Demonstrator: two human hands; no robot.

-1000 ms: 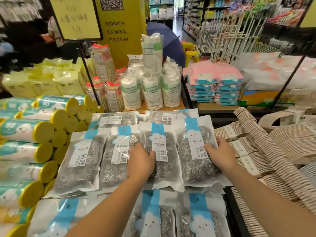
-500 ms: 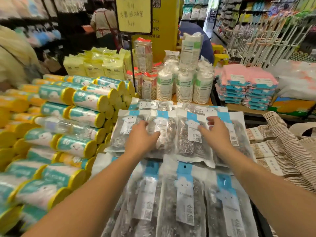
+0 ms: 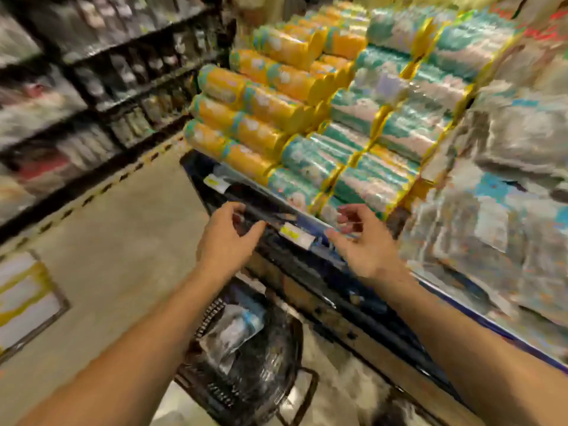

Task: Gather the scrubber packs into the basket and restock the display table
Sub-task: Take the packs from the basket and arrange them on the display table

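Note:
The view is badly blurred. A dark wire basket (image 3: 212, 385) stands on the floor below the display table's front edge (image 3: 307, 222), with scrubber packs (image 3: 236, 330) lying inside it. More scrubber packs (image 3: 519, 142) are stacked on the table at the right. My left hand (image 3: 227, 241) and my right hand (image 3: 359, 241) hover in front of the table edge, above the basket, fingers loosely spread and holding nothing.
Yellow and teal rolls (image 3: 310, 124) are piled on the table behind my hands. Dark shelving (image 3: 92, 87) lines the far side of the aisle at the left. Bare beige floor (image 3: 116, 247) lies between the shelving and the table.
My hands have left the scrubber packs on the table and dropped toward its front edge. The view swung left and down, bringing the basket and the floor into sight.

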